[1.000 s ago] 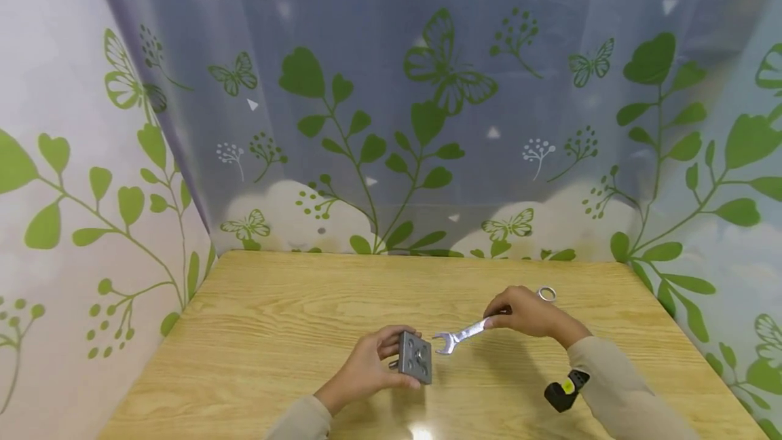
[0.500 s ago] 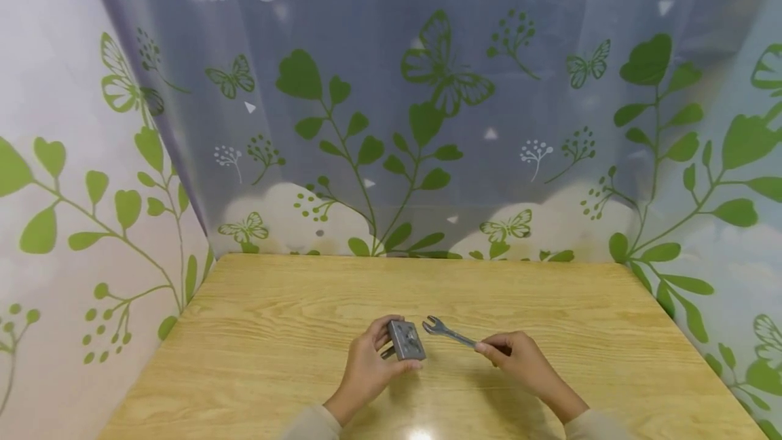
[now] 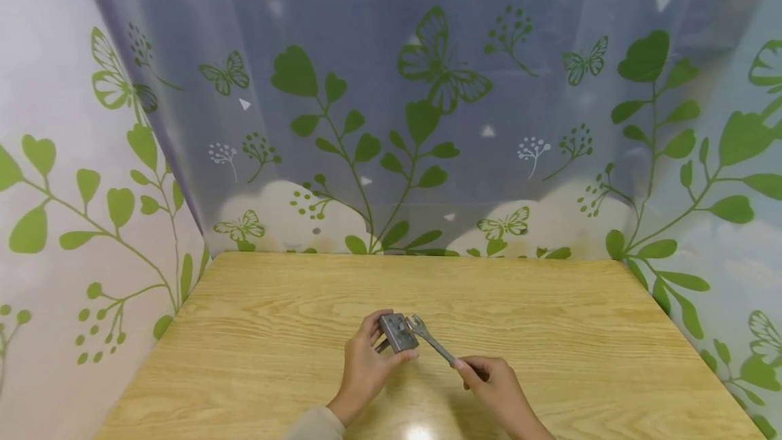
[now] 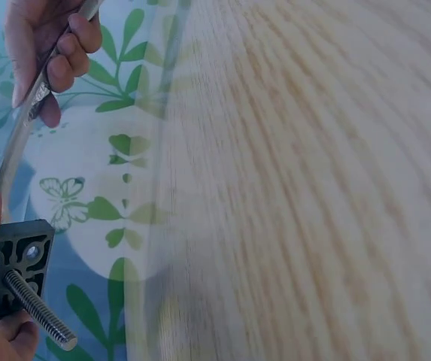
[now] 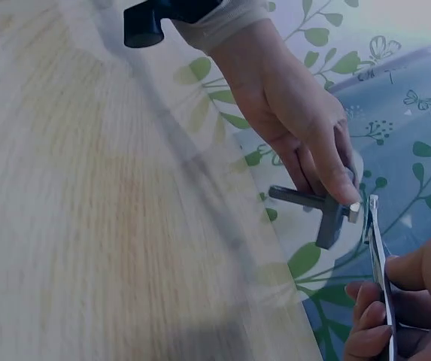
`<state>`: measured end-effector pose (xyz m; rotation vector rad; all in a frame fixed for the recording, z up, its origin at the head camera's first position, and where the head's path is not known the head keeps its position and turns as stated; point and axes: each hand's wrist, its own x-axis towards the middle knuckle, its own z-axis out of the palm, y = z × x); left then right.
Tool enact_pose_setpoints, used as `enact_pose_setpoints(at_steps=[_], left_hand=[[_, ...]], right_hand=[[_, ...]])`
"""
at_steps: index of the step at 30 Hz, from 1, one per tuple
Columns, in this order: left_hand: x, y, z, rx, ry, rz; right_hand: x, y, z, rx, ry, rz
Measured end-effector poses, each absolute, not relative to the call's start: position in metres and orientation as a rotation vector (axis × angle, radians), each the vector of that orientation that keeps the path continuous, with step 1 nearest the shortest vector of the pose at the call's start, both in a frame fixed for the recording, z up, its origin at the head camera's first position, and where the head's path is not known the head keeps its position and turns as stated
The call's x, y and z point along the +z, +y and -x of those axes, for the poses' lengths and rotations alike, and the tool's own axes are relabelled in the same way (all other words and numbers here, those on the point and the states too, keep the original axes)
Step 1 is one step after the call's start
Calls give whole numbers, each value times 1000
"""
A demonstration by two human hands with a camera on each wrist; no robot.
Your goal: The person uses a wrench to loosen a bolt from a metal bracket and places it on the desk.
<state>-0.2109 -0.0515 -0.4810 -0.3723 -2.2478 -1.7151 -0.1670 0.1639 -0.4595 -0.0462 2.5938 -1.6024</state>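
Observation:
My left hand (image 3: 360, 367) holds a small grey square plate (image 3: 397, 335) by its edges, tilted, above the table. A bolt (image 4: 40, 310) runs through the plate; its threaded shank sticks out of the ribbed side in the left wrist view. On the other side, the bolt's hex head (image 5: 354, 212) faces a silver combination wrench (image 3: 436, 347). My right hand (image 3: 497, 391) grips the wrench along its shank, its open end pointing at the bolt head. In the right wrist view the two are very close; whether they touch I cannot tell. The wrench's ring end is hidden in the head view.
Below both hands lies a wood-grain table (image 3: 275, 318). Its back edge meets a curtain (image 3: 342, 155) printed with green leaves and butterflies, which also hangs at both sides. A black wrist-worn device (image 5: 144, 26) sits on the left sleeve in the right wrist view.
My right hand has come left and nearer, turning the wrench so its open end reaches the bolt head. The left hand has shifted slightly left and away with the plate, tilting it.

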Motion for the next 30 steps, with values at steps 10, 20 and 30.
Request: enact_pose_setpoints(at_steps=[10,20,30], left_hand=[[-480,-51,210,-1766,-2228,328],[-480,-50,210,-1741,-2169,358],[-473,-52,213,-1769,-2208,413]], right_hand=[[-465,151,160,-1600,2622,180],[-463,140,161,-1622,2573,211],[-464,139,167,-1700,2560,134]])
